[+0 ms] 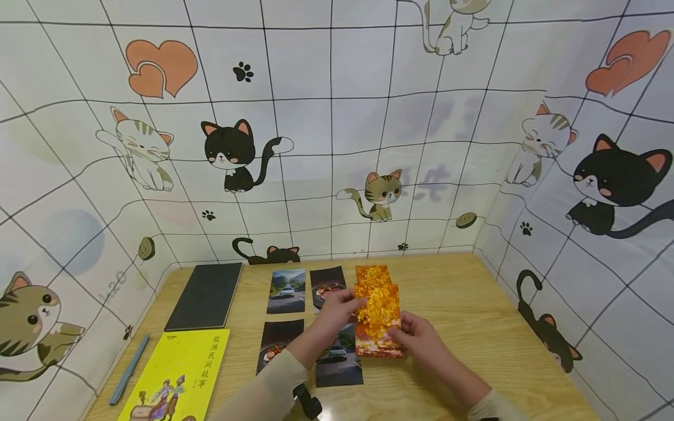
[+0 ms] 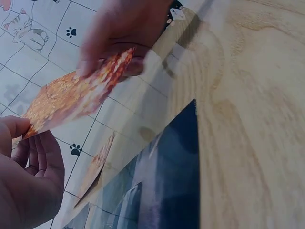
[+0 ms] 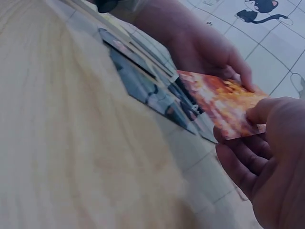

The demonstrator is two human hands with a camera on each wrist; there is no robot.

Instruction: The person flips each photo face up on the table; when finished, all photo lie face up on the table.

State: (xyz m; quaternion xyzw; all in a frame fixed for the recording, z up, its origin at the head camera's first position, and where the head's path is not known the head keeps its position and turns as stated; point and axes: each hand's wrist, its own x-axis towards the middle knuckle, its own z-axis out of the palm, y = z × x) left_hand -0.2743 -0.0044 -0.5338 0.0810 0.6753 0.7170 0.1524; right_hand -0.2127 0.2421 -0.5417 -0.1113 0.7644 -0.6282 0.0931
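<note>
- Orange foliage photo [image 1: 378, 318] held between both hands, lifted clear of the table [image 1: 474, 316].
- Left hand [image 1: 337, 310]: fingers [image 2: 40, 157] curled, thumb on top, pinching the photo's left edge near the far end.
- Right hand [image 1: 418, 339]: thumb and curled fingers [image 3: 238, 160] pinching the right edge near the lower corner.
- Second orange photo [image 1: 371, 273] flat on the table, just behind the held one, partly covered by it.
- Four more photos on the table left of and below the hands: car-on-road photo [image 1: 286, 290], food photo [image 1: 326, 285], another food photo [image 1: 276, 342], another car photo [image 1: 337, 359] partly under the left wrist.
- Dark notebook [image 1: 205, 295] at far left of the table; yellow book [image 1: 176, 374] nearer, blue pen [image 1: 129, 368] beside it at the left edge.
- Cat-print sheets [image 1: 337, 146] behind and on both sides.
</note>
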